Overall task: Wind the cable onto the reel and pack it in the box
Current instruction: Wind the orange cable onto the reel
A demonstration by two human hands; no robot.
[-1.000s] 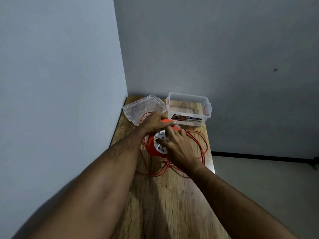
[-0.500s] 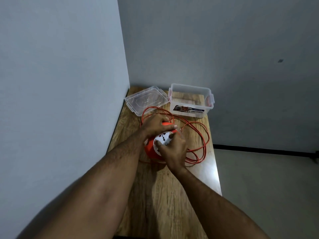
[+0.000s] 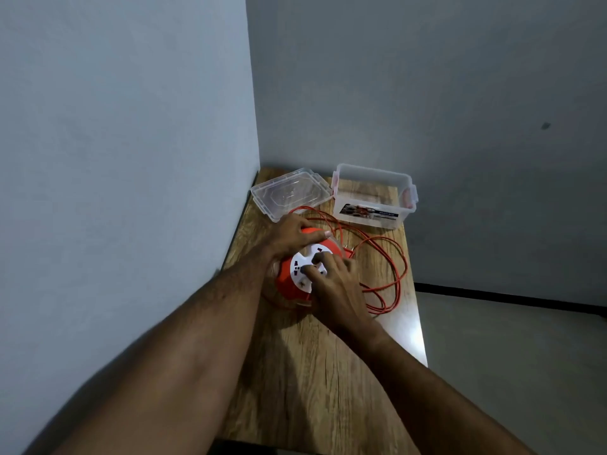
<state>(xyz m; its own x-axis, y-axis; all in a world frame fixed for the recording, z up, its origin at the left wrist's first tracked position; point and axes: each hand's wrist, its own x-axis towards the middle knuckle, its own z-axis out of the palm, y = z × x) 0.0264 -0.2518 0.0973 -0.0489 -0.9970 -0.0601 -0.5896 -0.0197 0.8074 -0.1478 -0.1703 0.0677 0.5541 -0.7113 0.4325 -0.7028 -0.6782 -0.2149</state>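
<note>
At frame centre my left hand [image 3: 292, 236] clamps the orange reel [image 3: 289, 284] steady while my right hand [image 3: 331, 284] grips its white hub to wind in the loose cable [image 3: 394, 267].

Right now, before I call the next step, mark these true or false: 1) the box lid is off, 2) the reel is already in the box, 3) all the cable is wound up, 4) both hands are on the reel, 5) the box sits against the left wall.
1) True: the lid lies on the table, left of the box.
2) False: the reel is on the table, nearer the person than the box.
3) False: loops of cable lie loose right of the reel.
4) True: left hand and right hand are on it.
5) False: the lid is nearest the left wall.
</note>
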